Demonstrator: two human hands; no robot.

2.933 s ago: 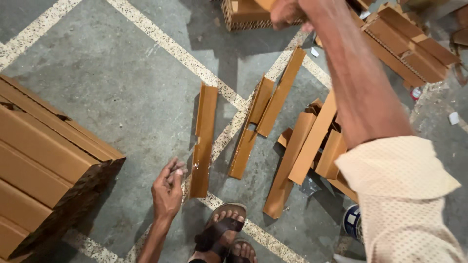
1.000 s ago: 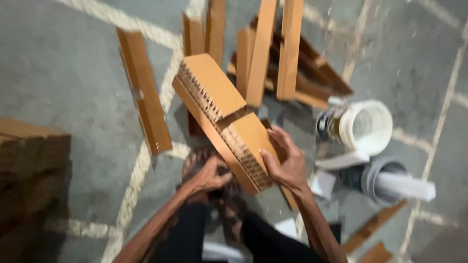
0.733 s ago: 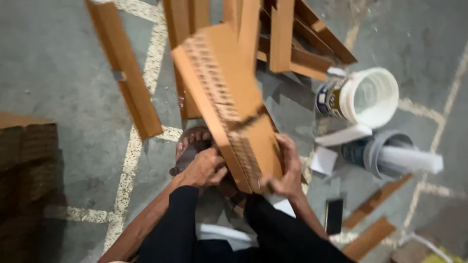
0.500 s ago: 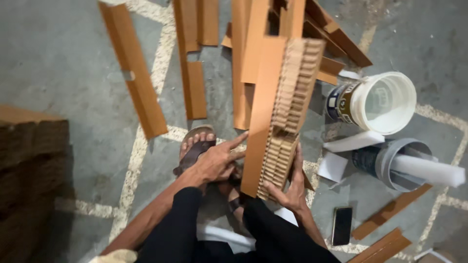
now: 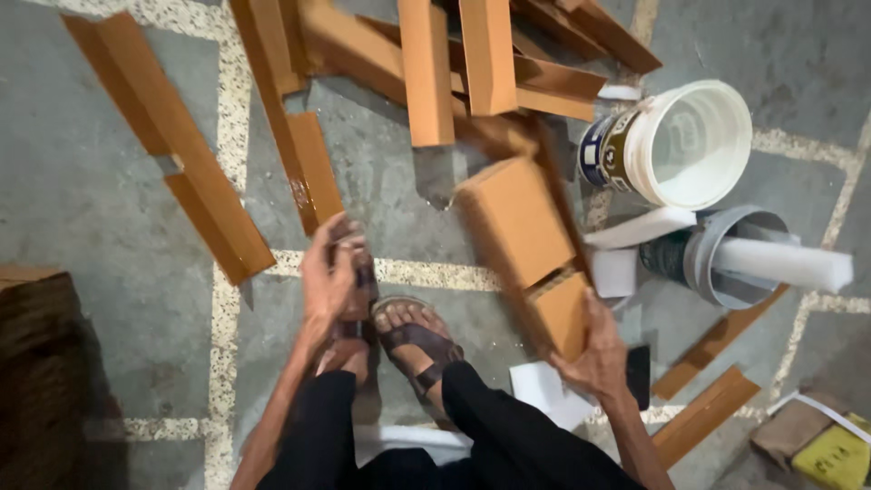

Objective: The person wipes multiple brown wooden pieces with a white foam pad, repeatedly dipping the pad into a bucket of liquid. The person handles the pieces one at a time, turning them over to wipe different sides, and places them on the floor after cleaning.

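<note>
A: Well, start with the biggest thing. What's on the concrete floor (image 5: 109,181)?

B: Loose cardboard strips (image 5: 172,145), brown and folded lengthwise, lie scattered ahead of both hands, some crossing each other. None of those are gathered, so most of the work looks undone, I'd judge.

A: And the bundle?

B: The bundle of cardboard strips (image 5: 526,245) leans tilted, its near end in the right hand (image 5: 594,358). A band seems to run across it, though blur makes that unsure. It sits just right of the sandalled foot (image 5: 413,340).

A: So the right hand is gripping it?

B: Fingers are wrapped on the bundle's lower corner, yes. That one bundle looks made up and in hand; whether it is finished I cannot tell.

A: What's beyond that hand?

B: A white bucket (image 5: 689,145) on its side, up and to the right, then a grey bucket (image 5: 717,259) with a white foam length poking out, nearer to the hand. A dark phone (image 5: 638,372) lies just beside the wrist.

A: The left hand (image 5: 331,272)?

B: Curled, near the other foot, apart from the bundle. Whether it holds something small is too blurred to say.
</note>
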